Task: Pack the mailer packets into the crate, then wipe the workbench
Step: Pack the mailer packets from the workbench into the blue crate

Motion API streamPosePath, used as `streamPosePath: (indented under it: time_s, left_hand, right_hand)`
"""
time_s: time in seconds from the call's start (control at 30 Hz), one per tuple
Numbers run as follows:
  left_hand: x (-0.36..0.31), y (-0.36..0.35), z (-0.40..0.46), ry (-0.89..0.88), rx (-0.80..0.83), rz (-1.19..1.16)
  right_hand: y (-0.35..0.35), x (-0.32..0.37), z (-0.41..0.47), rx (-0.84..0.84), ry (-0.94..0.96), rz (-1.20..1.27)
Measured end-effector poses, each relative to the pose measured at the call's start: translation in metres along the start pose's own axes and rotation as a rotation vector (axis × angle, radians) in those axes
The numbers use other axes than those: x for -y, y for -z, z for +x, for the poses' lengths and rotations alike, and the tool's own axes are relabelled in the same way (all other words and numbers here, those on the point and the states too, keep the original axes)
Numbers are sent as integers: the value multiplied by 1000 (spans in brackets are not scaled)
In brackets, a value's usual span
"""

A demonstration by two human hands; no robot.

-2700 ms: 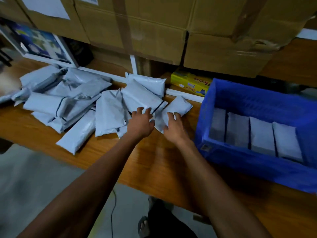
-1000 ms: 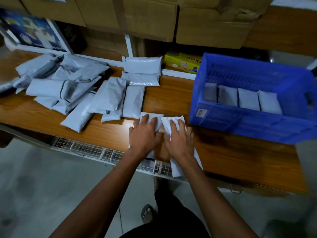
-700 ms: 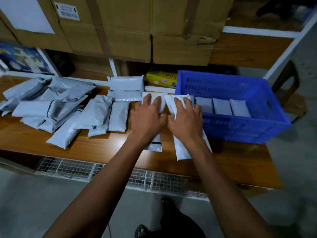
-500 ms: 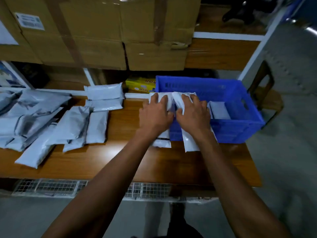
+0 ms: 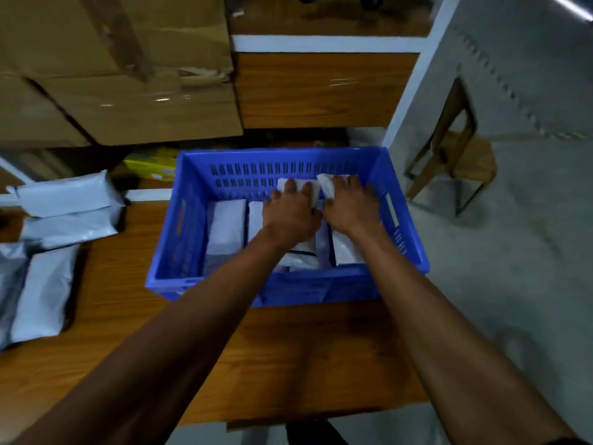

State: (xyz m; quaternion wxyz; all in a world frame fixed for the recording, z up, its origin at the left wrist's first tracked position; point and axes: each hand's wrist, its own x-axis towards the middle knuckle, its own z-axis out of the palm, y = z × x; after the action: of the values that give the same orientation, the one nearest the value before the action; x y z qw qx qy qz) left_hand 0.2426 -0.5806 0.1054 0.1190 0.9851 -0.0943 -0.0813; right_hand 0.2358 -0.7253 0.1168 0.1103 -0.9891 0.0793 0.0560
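The blue crate stands on the wooden workbench. Both my hands are inside it, side by side. My left hand grips one grey mailer packet and my right hand grips another mailer packet, both over the crate's right half. A packed packet stands in the left half of the crate. More loose packets lie on the bench at the left, and two packets are stacked near the back.
Large cardboard boxes sit on the shelf behind the bench. A yellow box lies behind the crate's left corner. A wooden chair stands on the grey floor to the right. The bench's front edge runs just below my forearms.
My hands lifted two packets off the bench edge, carried them rightward and brought them down into the crate. The view turned right with them.
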Motion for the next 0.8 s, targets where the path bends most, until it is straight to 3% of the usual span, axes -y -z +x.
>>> streamPosePath:
  time_s: [0.37, 0.53, 0.67, 0.8]
  left_hand:
    - [-16, -69, 64, 76, 290, -76]
    - [8, -84, 64, -60, 288, 13]
    - [17, -86, 51, -141, 410, 30]
    - [6, -80, 55, -170, 421, 49]
  right_hand:
    - [-59, -41, 65, 358, -90, 72]
    - [-49, -53, 67, 510, 12, 55]
    - [-58, -68, 64, 672, 107, -41]
    - [-65, -75, 65, 668, 57, -84]
